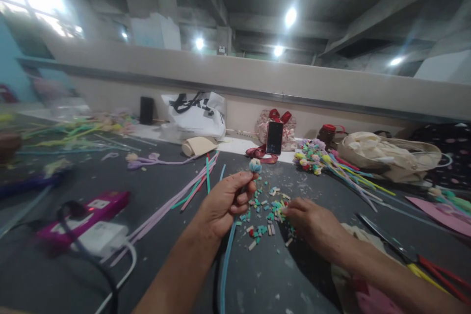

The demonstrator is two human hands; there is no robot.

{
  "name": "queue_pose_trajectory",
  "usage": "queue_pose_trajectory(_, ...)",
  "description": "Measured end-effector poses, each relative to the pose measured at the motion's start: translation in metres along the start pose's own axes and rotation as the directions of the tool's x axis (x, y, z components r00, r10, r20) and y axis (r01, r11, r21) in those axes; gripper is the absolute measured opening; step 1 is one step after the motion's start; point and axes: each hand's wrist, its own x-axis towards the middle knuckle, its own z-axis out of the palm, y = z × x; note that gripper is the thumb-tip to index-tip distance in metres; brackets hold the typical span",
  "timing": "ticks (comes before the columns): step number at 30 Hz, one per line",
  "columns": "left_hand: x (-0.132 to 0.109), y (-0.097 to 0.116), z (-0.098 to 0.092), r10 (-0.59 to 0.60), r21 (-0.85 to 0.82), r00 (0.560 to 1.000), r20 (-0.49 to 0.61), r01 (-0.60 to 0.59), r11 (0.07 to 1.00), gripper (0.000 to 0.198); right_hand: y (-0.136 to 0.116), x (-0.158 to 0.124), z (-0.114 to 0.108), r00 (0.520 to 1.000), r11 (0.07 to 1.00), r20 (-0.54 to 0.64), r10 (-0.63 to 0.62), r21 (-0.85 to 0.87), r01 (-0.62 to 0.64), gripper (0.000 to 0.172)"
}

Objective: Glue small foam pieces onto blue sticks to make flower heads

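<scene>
My left hand (226,198) is closed around a blue chenille-stem flower, its small blue and pale head (254,166) poking up above thumb and forefinger. Below the fist a long light-blue stem (227,265) runs down toward the front edge of the view. My right hand (314,221) is low over a scatter of tiny cut pieces (263,208) in green, blue, red, yellow and cream. Its fingertips are pinched together at the right side of that scatter; whatever they hold is hidden.
Finished colourful flowers (312,156) lie at back right, near red-handled scissors (408,252). Lilac stems (176,201) stretch left of my hand. A magenta power strip (110,208) with a white adapter (101,238) sits at left. A phone (274,138) leans against a patterned bag (290,127).
</scene>
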Motion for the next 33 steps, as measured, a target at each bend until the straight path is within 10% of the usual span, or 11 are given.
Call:
queue_pose_trajectory(5,0.0,-0.002,0.0,0.011,-0.02,1.0,-0.016,-0.011,1.0,0.007,-0.017,-0.006,-0.015,0.978,0.963,0.097,-0.183,0.218,0.159,0.028)
queue_pose_trajectory(11,0.003,-0.01,0.0,0.006,0.029,1.0,0.018,-0.007,1.0,0.005,0.001,0.003,-0.006,0.999,0.999,0.005,0.047,0.012,-0.047,0.027)
queue_pose_trajectory(18,0.003,-0.013,0.004,0.008,0.054,0.999,0.032,-0.01,0.999,0.004,-0.015,0.011,-0.009,0.993,0.995,0.068,-0.099,0.031,0.097,0.021)
queue_pose_trajectory(33,0.001,-0.017,0.01,-0.031,0.154,0.999,0.043,0.024,0.988,0.019,-0.017,0.062,0.017,1.0,0.999,0.009,-0.012,0.038,0.011,0.016)
